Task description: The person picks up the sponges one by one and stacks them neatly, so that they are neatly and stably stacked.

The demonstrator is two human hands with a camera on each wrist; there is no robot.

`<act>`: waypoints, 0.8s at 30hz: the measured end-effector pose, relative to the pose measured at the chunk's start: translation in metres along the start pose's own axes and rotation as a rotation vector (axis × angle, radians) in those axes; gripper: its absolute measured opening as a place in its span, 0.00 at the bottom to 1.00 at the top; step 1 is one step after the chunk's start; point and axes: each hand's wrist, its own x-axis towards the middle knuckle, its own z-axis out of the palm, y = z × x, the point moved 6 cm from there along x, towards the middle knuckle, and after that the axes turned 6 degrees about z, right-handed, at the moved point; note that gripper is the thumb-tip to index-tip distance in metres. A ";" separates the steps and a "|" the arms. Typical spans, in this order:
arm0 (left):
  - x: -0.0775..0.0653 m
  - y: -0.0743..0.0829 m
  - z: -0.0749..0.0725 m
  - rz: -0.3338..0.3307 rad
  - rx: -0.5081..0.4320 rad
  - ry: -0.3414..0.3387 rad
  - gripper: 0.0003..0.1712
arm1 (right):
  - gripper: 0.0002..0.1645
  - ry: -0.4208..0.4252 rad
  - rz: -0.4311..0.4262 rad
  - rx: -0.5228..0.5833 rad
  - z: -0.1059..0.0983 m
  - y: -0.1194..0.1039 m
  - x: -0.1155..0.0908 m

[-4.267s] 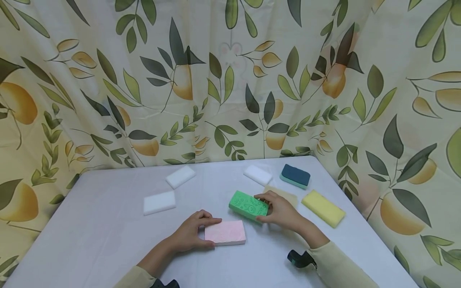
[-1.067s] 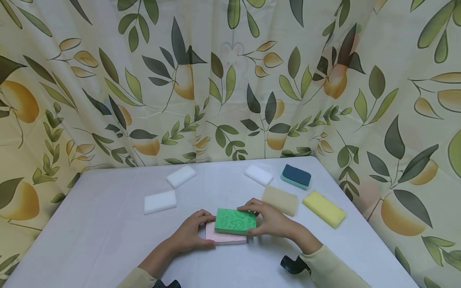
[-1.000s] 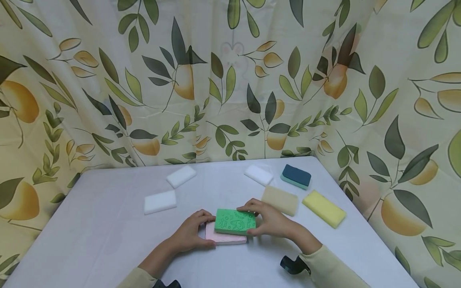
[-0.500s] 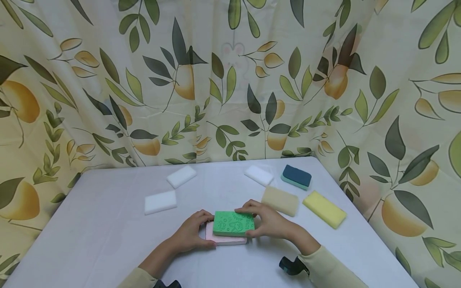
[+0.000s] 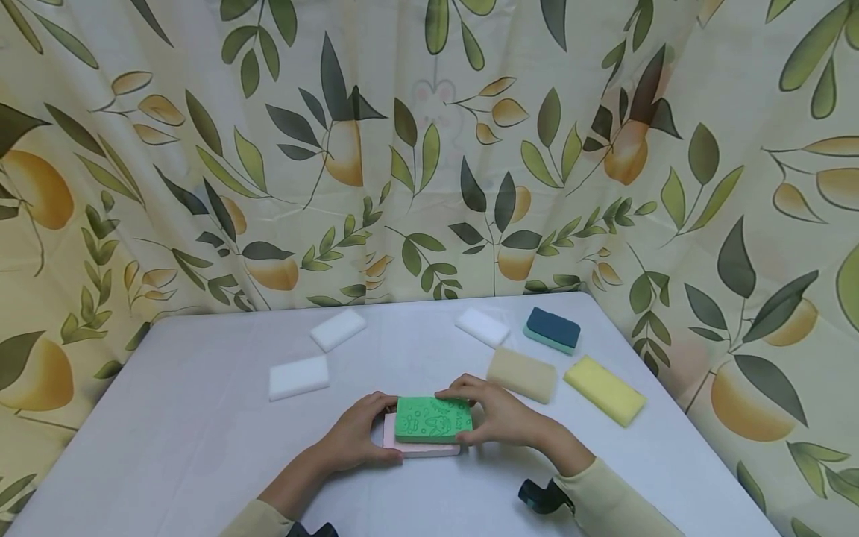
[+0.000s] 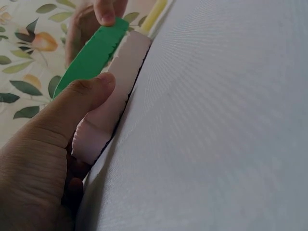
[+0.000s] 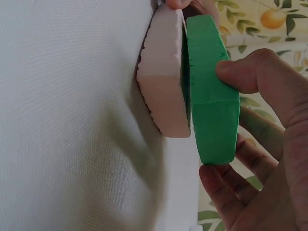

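A pink sponge [image 5: 421, 450] lies flat on the white table, largely covered from above by a green sponge [image 5: 433, 419] with a printed pattern. My left hand [image 5: 359, 436] grips the pink sponge at its left end, thumb along the near side. The right hand [image 5: 499, 415] pinches the green sponge by its right end, thumb on the near edge. In the right wrist view a thin gap runs between the green sponge [image 7: 211, 86] and the pink sponge [image 7: 163, 91], so the green one hovers just over it, slightly offset toward the far side.
Two white sponges [image 5: 298, 377] [image 5: 338, 330] lie at the left of the table [image 5: 201, 425]. To the right are another white sponge [image 5: 482, 327], a beige sponge [image 5: 521, 374], a dark blue and green sponge [image 5: 552, 330] and a yellow sponge [image 5: 605, 390]. A patterned curtain [image 5: 429, 224] hangs behind.
My right hand has brought the green sponge leftward and nearer, from beside the beige sponge to over the pink one, with slight drift lately. The left hand has stayed on the pink sponge.
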 end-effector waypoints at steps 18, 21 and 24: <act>0.001 -0.001 0.001 0.023 0.003 0.012 0.50 | 0.38 -0.015 0.028 0.028 0.006 0.002 0.004; 0.001 -0.001 0.001 0.030 0.004 0.016 0.49 | 0.38 -0.012 0.024 0.024 0.006 0.002 0.004; 0.000 -0.001 0.001 0.029 -0.004 0.014 0.49 | 0.38 -0.014 0.021 0.029 0.007 0.000 0.004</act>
